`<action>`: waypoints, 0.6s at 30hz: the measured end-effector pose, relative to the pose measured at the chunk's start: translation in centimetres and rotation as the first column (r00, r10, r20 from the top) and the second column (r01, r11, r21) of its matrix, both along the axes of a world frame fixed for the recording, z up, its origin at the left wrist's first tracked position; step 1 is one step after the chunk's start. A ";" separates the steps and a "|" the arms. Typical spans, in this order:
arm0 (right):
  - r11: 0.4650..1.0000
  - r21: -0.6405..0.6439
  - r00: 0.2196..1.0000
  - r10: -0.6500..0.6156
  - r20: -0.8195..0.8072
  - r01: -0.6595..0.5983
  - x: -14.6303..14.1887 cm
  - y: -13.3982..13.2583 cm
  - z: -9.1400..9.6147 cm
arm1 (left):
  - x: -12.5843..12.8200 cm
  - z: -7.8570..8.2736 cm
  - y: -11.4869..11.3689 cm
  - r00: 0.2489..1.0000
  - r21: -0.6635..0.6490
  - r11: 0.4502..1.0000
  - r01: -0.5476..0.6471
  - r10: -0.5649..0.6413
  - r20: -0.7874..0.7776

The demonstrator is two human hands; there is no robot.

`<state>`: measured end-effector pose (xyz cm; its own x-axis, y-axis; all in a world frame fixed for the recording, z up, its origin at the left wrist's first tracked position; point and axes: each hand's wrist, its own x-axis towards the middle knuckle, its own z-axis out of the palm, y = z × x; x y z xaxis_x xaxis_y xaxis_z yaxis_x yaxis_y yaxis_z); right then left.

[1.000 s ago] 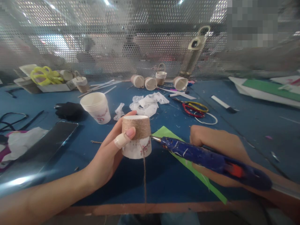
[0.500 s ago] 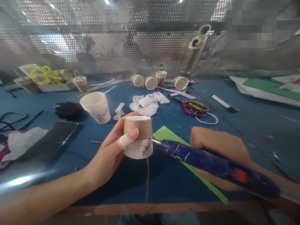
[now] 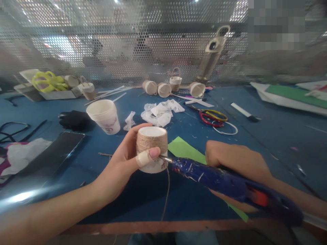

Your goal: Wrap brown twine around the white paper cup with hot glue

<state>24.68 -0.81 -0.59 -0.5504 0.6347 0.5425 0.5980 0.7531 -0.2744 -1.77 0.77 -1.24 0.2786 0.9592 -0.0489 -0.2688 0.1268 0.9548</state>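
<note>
A paper cup (image 3: 153, 141), its upper half wrapped in brown twine, is held upside down or tilted in my left hand (image 3: 127, 153); which end faces up I cannot tell. The thumb, with a bandage round it, presses the cup's front. My right hand (image 3: 237, 160) grips a blue glue gun (image 3: 212, 177), fingers closed around it. Its metal nozzle (image 3: 166, 158) meets the cup just under the twine, beside my left thumb. From the cup's lower right a loose strand of twine (image 3: 168, 190) hangs toward the table edge. Under the glue gun lies a green paper strip (image 3: 187, 149).
A stack of paper cups (image 3: 104, 117) stands left of centre. White lace (image 3: 160, 114), scissors (image 3: 212, 117) and a marker (image 3: 244, 112) lie beyond my hands. Several twine-covered cups (image 3: 165, 90) line the back by the perforated panel (image 3: 122, 51). A phone (image 3: 58, 149) rests at left.
The cup has turned in my left hand, its printed mark and hanging twine shifting right. My left thumb sits farther across it. The glue gun's nozzle has moved slightly down and left.
</note>
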 end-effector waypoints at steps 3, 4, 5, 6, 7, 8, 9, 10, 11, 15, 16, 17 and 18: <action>1.000 -0.001 1.000 -0.002 -0.017 0.002 -0.1 0.2 -0.3 | 0.0 0.1 -0.1 1.000 0.004 1.000 -0.005 0.005 -0.009; 1.000 -0.005 1.000 -0.005 -0.010 0.005 -0.1 0.2 -0.4 | 0.0 0.1 -0.1 1.000 0.003 1.000 -0.001 0.001 -0.007; 1.000 -0.009 1.000 -0.010 0.005 0.010 -0.1 0.2 -0.5 | 0.0 0.1 -0.1 1.000 -0.001 1.000 0.004 -0.004 -0.004; 1.000 -0.012 1.000 -0.018 0.025 0.018 0.0 0.2 -0.6 | 0.0 0.1 -0.1 1.000 -0.005 1.000 0.008 -0.008 0.003; 1.000 -0.010 0.999 -0.027 0.042 0.028 0.0 0.2 -0.5 | -0.1 0.1 -0.1 1.000 -0.010 1.000 0.012 -0.011 0.013; 0.999 -0.008 0.998 -0.033 0.055 0.034 0.0 0.2 -0.5 | -0.1 0.1 -0.2 1.000 -0.016 1.000 0.015 -0.015 0.025; 0.999 -0.005 0.997 -0.035 0.062 0.036 0.1 0.1 -0.4 | -0.1 0.1 -0.2 0.999 -0.021 1.000 0.019 -0.018 0.039; 0.999 -0.004 0.998 -0.034 0.061 0.034 0.1 0.1 -0.2 | -0.2 0.1 -0.2 0.998 -0.032 0.999 0.026 -0.024 0.052; 1.000 -0.002 0.998 -0.028 0.054 0.028 0.2 0.0 0.0 | -0.2 0.0 -0.2 0.998 -0.036 0.999 0.030 -0.028 0.062; 1.000 0.020 0.998 0.004 0.059 -0.005 0.6 0.2 0.5 | -0.4 0.1 -0.2 0.997 -0.042 0.999 0.019 -0.016 0.082; 1.000 0.023 0.998 0.018 0.066 -0.019 0.7 0.3 0.5 | -0.4 0.1 -0.1 0.996 -0.044 0.999 0.017 -0.014 0.085; 0.999 0.024 0.997 0.032 0.074 -0.033 0.8 0.4 0.6 | -0.4 0.1 -0.1 0.996 -0.045 0.999 0.015 -0.011 0.090; 0.999 0.021 0.996 0.041 0.085 -0.043 0.9 0.5 0.7 | -0.4 0.1 -0.1 0.996 -0.046 0.999 0.013 -0.009 0.092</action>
